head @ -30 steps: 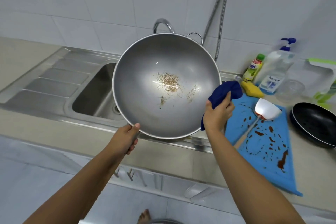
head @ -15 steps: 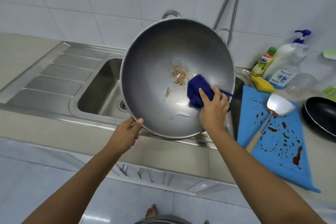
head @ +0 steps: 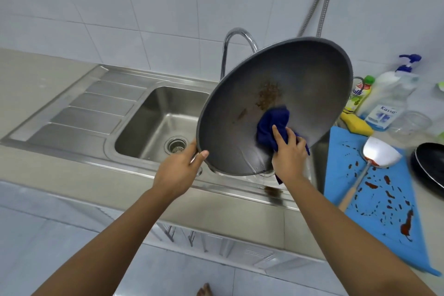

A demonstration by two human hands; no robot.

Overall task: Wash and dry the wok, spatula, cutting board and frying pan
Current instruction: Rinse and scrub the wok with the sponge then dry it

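Down at the wide stainless steel sink [head: 149,113] and we're on the first item: the big round grey metal wok [head: 300,79] is tipped up on edge over the basin's right side, at about one o'clock from centre, bowl facing us. The left grip [head: 177,170], a bare hand, is closed on the rim at the wok's eight o'clock, thumb hooked inside. The right grip [head: 288,151] has a bunched dark blue cloth [head: 271,125] clutched and pressed to the bowl at its five o'clock. A brown crusted patch sits just above that cloth, so by my reading the next move is a firm scrub up through it, then a rinse under the tap. Nothing else looks touched: at four o'clock, the sauce-spattered blue cutting board [head: 384,235] on the surface. At three o'clock, the black frying pan [head: 430,166]. Across the board, the steel spatula with a wooden handle [head: 379,154]. At two o'clock, a clear pump bottle [head: 386,98] reading "Kasso"; the green-capped yellow bottle [head: 358,96] beside it has a label too blurred to read.
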